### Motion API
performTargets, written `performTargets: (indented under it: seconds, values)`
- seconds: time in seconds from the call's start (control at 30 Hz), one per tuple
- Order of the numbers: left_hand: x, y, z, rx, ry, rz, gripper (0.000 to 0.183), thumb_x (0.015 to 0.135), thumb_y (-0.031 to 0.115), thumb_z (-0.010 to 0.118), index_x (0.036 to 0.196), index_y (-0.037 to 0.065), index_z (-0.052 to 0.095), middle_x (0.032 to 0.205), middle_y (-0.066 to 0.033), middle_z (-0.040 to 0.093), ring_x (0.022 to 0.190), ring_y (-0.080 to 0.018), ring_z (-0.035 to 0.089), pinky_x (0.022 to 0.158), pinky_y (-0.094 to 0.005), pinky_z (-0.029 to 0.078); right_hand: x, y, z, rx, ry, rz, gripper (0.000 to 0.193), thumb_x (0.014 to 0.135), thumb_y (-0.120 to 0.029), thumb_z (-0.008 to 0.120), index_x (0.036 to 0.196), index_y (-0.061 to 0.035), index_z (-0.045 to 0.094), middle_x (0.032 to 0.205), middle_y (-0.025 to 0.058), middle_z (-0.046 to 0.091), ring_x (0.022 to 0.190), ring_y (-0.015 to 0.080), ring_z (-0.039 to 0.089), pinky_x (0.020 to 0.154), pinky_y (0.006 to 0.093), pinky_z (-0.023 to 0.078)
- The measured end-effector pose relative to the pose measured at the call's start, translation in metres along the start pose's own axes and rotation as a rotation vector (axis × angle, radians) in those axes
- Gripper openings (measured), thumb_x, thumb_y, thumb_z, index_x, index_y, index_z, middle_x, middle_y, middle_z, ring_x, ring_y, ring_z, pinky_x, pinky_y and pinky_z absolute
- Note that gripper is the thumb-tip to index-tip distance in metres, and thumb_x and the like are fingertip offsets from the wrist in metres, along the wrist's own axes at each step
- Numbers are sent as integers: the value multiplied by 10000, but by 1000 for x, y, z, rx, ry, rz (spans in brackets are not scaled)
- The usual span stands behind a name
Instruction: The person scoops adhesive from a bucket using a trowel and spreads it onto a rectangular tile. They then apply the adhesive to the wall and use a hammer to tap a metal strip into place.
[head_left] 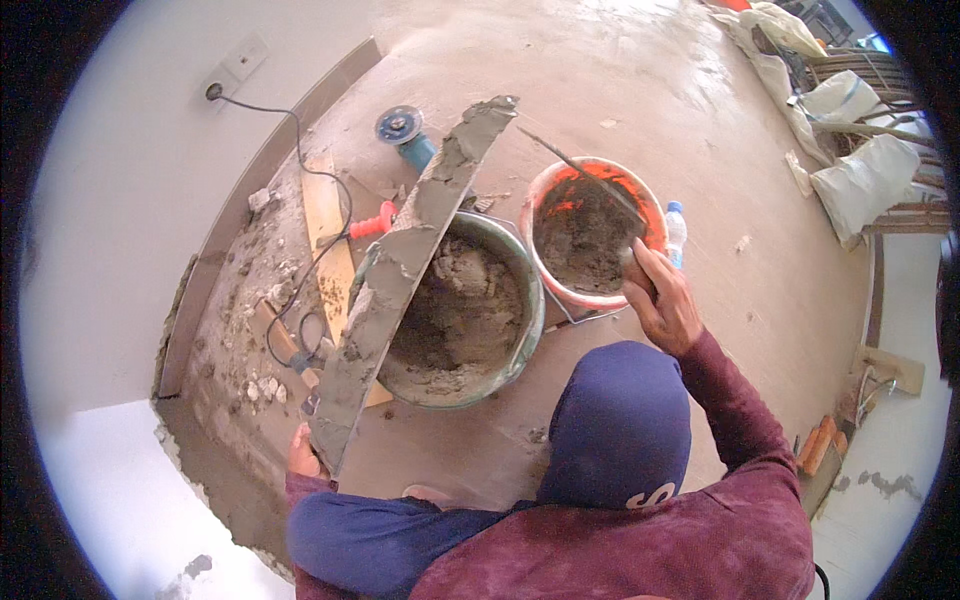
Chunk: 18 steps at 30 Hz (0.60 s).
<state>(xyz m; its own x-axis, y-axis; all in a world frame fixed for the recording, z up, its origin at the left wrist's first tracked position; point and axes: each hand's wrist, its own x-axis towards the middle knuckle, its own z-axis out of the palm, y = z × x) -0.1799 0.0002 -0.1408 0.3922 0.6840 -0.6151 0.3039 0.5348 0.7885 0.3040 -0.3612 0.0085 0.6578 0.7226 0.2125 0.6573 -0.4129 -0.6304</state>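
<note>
Left hand (303, 455): closed round the low end of a mortar-coated strip (405, 270).
Right hand (660, 300): gripping a trowel (590, 180) in the orange bucket (548, 190).
Progress: strip coated; grey bucket (528, 290) holds plenty more mortar.

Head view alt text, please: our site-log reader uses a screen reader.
Seen from above, a crouching person's left hand holds a long mortar-coated strip slanting over a grey bucket of mortar. The right hand holds a trowel in an orange bucket. An angle grinder, a water bottle and rubble lie on the floor.
</note>
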Motion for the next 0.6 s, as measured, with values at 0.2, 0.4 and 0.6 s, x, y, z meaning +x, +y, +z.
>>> performTargets:
  seconds: [0.2, 0.4, 0.6]
  values:
    - [-39, 54, 66, 37, 9, 35, 342, 938, 265, 368, 1113, -9, 478, 1066, -110, 568, 967, -212, 559, 852, -331, 439, 47, 9, 44, 149, 144, 134, 436, 802, -139, 564, 1164, 80, 458, 1006, 241, 572, 966, 321, 570, 847, 344, 425]
    - [-32, 42, 56, -153, -80, 59, 316, 943, 244, 365, 1101, -3, 482, 1048, -104, 575, 957, -207, 566, 855, -336, 444, 28, -11, 41, 73, -1, 33, 448, 760, -92, 585, 1160, 60, 455, 876, 183, 538, 817, 268, 569, 732, 355, 440]
    - [-33, 39, 57, -188, -45, 24, 307, 942, 240, 369, 1087, -2, 490, 1005, -90, 587, 894, -195, 583, 814, -323, 462, 36, -15, 48, -359, 14, -213, 478, 714, -35, 584, 1177, 3, 467, 841, 127, 495, 782, 286, 544, 703, 356, 450]
